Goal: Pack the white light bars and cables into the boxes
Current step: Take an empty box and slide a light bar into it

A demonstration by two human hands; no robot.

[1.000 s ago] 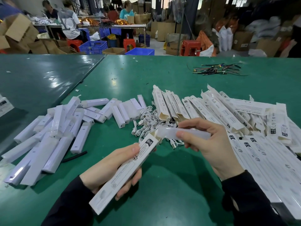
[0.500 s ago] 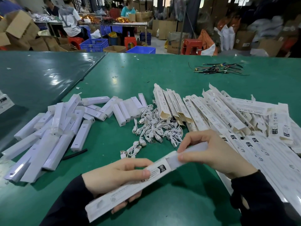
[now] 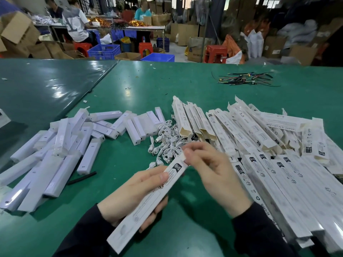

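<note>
Left hand (image 3: pixel 135 197) gripped box (image 3: pixel 148 203), tilted, mouth toward right hand (image 3: pixel 209 169). Right fingertips (image 3: pixel 187 152) pinched end flap, likely closing it. Cables (image 3: pixel 167 143), light bars (image 3: pixel 61 151) and open boxes (image 3: pixel 241 134) lay near on worktop (image 3: pixel 185 89), within reach.

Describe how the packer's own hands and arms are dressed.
Both hands, the left hand and the right hand, are bare: no gloves, rings or watch show. Each forearm wears a long, dark, plain sleeve, the left sleeve and the right sleeve, ending at the wrist.
</note>
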